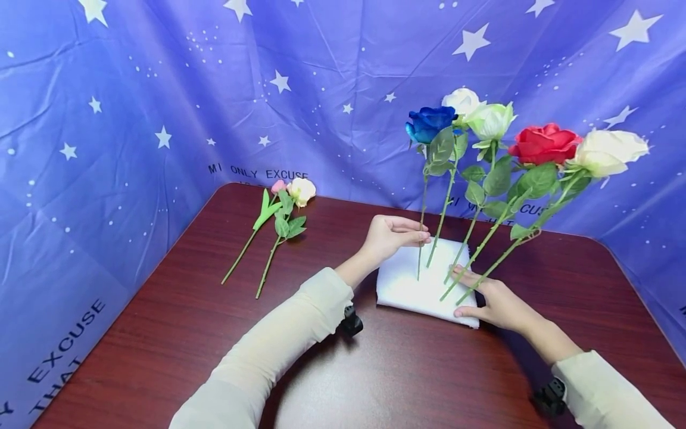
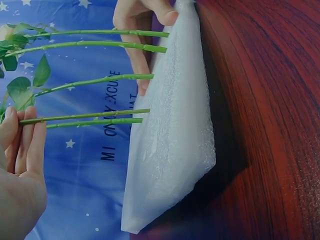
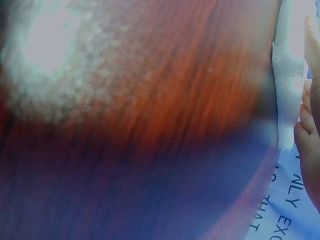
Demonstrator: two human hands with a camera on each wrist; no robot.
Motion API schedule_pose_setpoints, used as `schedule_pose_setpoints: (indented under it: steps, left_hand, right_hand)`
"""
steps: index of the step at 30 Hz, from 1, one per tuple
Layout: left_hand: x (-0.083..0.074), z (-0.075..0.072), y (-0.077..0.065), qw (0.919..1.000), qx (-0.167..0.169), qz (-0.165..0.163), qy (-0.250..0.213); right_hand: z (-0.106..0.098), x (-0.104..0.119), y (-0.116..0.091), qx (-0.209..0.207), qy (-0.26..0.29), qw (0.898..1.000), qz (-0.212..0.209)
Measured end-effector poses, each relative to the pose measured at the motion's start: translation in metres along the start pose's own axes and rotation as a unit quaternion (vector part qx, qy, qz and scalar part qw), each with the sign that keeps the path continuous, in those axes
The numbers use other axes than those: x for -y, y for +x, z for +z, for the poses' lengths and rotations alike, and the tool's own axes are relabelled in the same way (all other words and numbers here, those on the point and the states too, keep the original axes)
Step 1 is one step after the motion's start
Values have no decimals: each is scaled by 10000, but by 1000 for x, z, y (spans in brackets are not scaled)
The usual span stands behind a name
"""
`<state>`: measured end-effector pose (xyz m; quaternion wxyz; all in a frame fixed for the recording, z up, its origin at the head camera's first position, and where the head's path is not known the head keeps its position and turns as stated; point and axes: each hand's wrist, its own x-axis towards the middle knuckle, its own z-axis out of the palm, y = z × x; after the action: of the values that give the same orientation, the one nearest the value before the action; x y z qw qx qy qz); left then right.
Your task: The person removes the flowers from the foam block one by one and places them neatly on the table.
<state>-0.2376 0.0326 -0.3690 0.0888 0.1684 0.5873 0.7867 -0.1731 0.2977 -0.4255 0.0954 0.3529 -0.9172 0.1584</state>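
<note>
A white foam-wrapped block [image 1: 396,289] lies on the table with several artificial rose stems standing in it. My left hand [image 1: 387,239] pinches the stem of the blue rose [image 1: 430,125] between thumb and fingers, above the block; the left wrist view shows this stem [image 2: 90,115] reaching the block's face. My right hand [image 1: 501,305] rests on the block's right side, thumb at the front edge, fingers among the stems. Behind the blue rose stands a white rose [image 1: 462,101]. A pale green rose [image 1: 490,122], a red rose [image 1: 545,145] and a cream rose [image 1: 611,152] lean right.
On the left of the dark wooden table [image 1: 177,298] lie a pink tulip [image 1: 278,186] and a cream rose with leaves [image 1: 302,192]. A blue star-printed curtain [image 1: 332,89] hangs behind and beside the table.
</note>
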Motion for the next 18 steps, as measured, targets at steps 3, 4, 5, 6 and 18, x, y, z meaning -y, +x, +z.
schedule_pose_setpoints:
  steps: [3, 4, 5, 6, 18]
  left_hand:
    - [0, -1, 1, 9999, -85, 52, 58]
    - [0, -2, 1, 9999, -131, 66, 77]
    - [1, -2, 1, 9998, -179, 82, 82]
    - [1, -3, 1, 9997, -222, 98, 87]
    - [-10, -8, 5, 9982, -308, 404, -333]
  right_hand:
    - [1, -1, 1, 39, 100, 9999, 39]
    - [1, -1, 1, 48, 128, 9999, 49]
    - [1, -1, 1, 68, 153, 9998, 64]
    - [1, -1, 1, 74, 170, 9998, 72]
    - [2, -2, 1, -216, 109, 9994, -264]
